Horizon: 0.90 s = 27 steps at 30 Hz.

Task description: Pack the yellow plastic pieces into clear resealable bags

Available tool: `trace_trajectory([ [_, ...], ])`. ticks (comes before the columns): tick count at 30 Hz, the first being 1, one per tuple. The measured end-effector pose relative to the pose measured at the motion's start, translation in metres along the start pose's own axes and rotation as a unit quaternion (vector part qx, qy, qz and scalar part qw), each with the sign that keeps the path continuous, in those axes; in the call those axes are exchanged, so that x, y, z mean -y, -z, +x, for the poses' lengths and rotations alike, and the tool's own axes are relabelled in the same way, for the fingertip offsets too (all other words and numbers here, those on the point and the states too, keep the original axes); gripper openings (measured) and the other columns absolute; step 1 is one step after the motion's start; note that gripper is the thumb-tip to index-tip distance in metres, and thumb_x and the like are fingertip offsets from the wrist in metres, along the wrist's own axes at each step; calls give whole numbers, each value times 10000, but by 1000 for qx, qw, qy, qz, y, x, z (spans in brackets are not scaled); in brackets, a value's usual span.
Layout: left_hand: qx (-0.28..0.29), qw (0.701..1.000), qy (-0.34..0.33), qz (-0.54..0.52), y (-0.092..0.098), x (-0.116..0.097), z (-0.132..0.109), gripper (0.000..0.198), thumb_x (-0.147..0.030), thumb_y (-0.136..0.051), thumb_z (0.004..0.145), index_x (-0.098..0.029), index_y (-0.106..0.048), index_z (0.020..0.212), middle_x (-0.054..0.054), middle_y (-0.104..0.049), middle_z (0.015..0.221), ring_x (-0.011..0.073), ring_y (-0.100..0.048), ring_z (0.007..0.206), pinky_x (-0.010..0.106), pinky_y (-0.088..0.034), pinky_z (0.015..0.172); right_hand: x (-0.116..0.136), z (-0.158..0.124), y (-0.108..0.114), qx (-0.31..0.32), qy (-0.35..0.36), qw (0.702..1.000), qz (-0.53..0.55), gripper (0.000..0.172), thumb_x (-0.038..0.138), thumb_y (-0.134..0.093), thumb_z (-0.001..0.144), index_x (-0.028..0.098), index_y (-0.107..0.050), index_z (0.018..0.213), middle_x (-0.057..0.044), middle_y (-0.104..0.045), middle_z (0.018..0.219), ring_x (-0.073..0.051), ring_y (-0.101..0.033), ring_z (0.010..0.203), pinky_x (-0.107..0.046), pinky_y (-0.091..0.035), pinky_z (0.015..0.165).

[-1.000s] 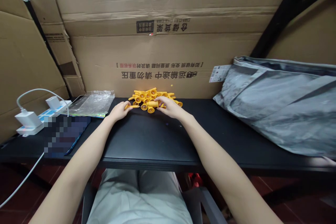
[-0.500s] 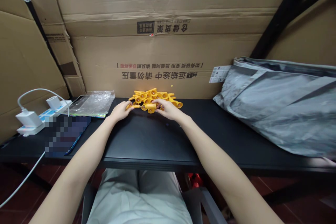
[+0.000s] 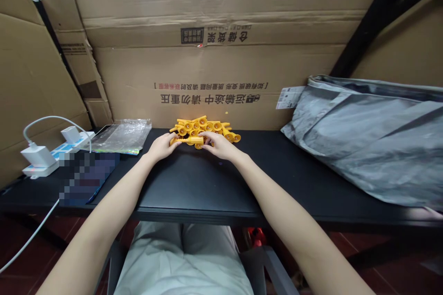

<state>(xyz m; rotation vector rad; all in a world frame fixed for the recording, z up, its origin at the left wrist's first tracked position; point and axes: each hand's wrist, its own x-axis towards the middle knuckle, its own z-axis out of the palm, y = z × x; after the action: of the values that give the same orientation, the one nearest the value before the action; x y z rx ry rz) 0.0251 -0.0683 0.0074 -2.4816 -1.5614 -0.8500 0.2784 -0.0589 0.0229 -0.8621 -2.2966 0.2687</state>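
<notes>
Fingers point(image 3: 174, 140) of L hand point(image 3: 161, 146) pinch the left end of a yellow piece point(image 3: 192, 140). R hand point(image 3: 221, 145) pinches its right end w/ thumb + forefinger. The piece lies level btwn the two hands, just over the worktop point(image 3: 194, 184), at the near edge of the yellow pile point(image 3: 204, 126) that sits against the cardboard box point(image 3: 207, 69).

Progress, as a judgement: one long piece is in hand and looks like two parts set end to end. Can't tell if they're pushed fully home. The rest of the pile is loose and untouched, w/ many pcs left. No finished ones show set apart, and the clear plastic bag point(image 3: 119, 136) to the left has nothing yellow in it.

Vs 1 s ago: L hand held a thin part alone, and R hand was further back on the pile at a separate stubby part, w/ a gap btwn them. Now the hands are closer and the gap is closed. Pile, plastic bag and grey bag point(image 3: 363, 138) are unchanged.
</notes>
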Motion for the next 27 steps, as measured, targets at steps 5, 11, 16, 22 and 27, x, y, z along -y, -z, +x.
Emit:
trace_trajectory([
  [5, 2, 1000, -4, 14, 2, -2, 0, 288, -416, -505, 865, -208, -614, 1031, 65, -660, 937, 202, -618, 851, 301, -458, 775, 5, -1, 2, 10, 13, 1000, -4, 360, 148, -589, 791, 150, -585, 1150, -56, -651, 837, -160, -602, 725, -338, -480, 758],
  [11, -11, 999, -26, 16, 3, -2, 0, 291, -404, -493, 874, -191, -610, 1033, 72, -656, 942, 199, -615, 851, 298, -453, 783, 7, -3, 2, 18, -55, 997, 49, 380, 311, -587, 836, 162, -566, 1185, -61, -668, 838, -180, -627, 764, -351, -503, 754],
  [16, -19, 999, -23, 10, 2, -4, 0, 282, -417, -498, 872, -207, -609, 1025, 56, -648, 912, 181, -608, 829, 278, -448, 764, 0, -2, -5, 11, -85, 988, 125, 363, 336, -485, 899, 166, -498, 1220, -62, -667, 861, -178, -649, 738, -396, -515, 797],
  [22, -16, 1000, -16, -6, 0, -3, 0, 262, -396, -526, 862, -195, -608, 1008, 59, -649, 902, 182, -604, 816, 275, -438, 751, -2, -3, -8, 24, -99, 982, 161, 328, 341, -503, 892, 178, -435, 1168, -48, -647, 853, -172, -650, 730, -398, -513, 802],
  [27, -14, 1000, -16, -10, 0, -2, 0, 262, -399, -519, 865, -197, -607, 1008, 56, -651, 903, 177, -600, 808, 274, -436, 745, 2, -3, -6, 24, -95, 978, 183, 272, 342, -536, 870, 184, -426, 1062, -46, -640, 853, -174, -651, 737, -379, -518, 767],
])
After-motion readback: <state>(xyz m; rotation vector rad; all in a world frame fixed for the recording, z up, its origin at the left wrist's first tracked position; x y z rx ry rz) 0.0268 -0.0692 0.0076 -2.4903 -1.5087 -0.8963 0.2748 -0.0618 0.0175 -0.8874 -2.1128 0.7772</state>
